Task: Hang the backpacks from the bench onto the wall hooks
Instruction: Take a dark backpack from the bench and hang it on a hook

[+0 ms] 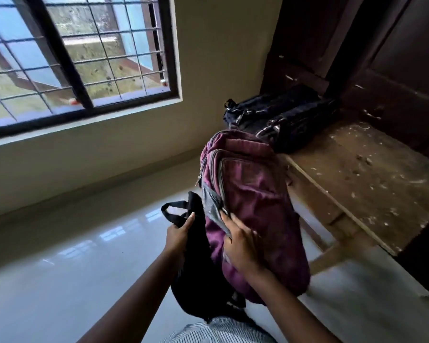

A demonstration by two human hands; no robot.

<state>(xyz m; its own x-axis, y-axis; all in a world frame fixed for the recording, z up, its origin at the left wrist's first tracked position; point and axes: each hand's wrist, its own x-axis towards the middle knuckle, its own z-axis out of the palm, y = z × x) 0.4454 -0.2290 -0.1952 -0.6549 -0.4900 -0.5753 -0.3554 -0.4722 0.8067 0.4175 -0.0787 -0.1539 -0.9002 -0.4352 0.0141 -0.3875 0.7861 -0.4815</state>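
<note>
A purple backpack (pixel 253 201) with grey mesh side pocket and black back panel hangs in the air in front of me, off the left edge of the wooden bench (pixel 372 184). My left hand (pixel 177 235) grips its black back panel just under the black top loop (pixel 175 210). My right hand (pixel 240 243) is pressed against its purple front, fingers curled at the grey seam. A dark navy backpack (pixel 280 115) lies flat on the far end of the bench. No wall hooks are in view.
A barred window (pixel 79 58) fills the left wall. Dark wooden cabinets (pixel 382 58) stand behind the bench. The floor (pixel 72 268) is glossy pale tile. A dark upright (pixel 426 256) stands at the right beside the bench.
</note>
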